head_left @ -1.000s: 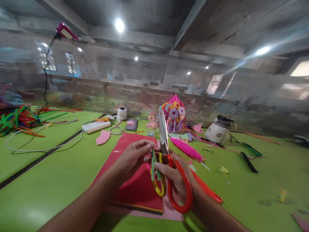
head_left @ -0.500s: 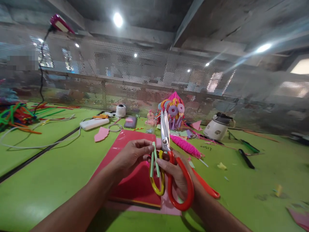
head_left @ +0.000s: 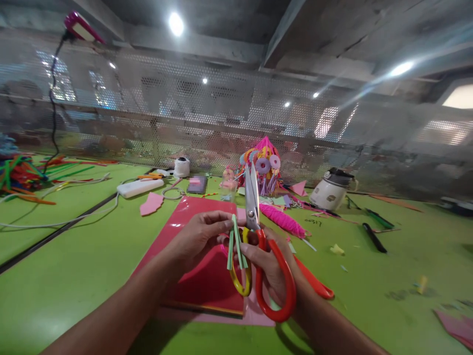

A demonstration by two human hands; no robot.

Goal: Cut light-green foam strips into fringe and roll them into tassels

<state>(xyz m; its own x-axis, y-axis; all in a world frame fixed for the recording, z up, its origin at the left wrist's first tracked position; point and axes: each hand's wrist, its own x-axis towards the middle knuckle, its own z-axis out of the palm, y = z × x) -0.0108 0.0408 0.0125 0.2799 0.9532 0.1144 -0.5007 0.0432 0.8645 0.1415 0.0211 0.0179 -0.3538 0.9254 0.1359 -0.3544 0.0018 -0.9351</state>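
Behind the scissors [head_left: 253, 207], scribbled marks [head_left: 312, 222] on the table [head_left: 92, 246] are illegible

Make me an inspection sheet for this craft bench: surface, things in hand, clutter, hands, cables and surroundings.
Surface: green table, with a red sheet lying under the hands.
Job's things: green paper strips, fringed and hanging down; scissors, blades together and pointing up.
Clutter: pink yarn bundle, paper ornament, white pot, black pens, yellow scrap, coloured sticks piled at the far left.
Grippers: left hand pinches the strips; right hand grips the scissors' handles.
Cables: white power strip with a white cable looping over the table; black cable hanging at the far left.
Surroundings: perforated metal screen behind the table; ceiling lamp lit.
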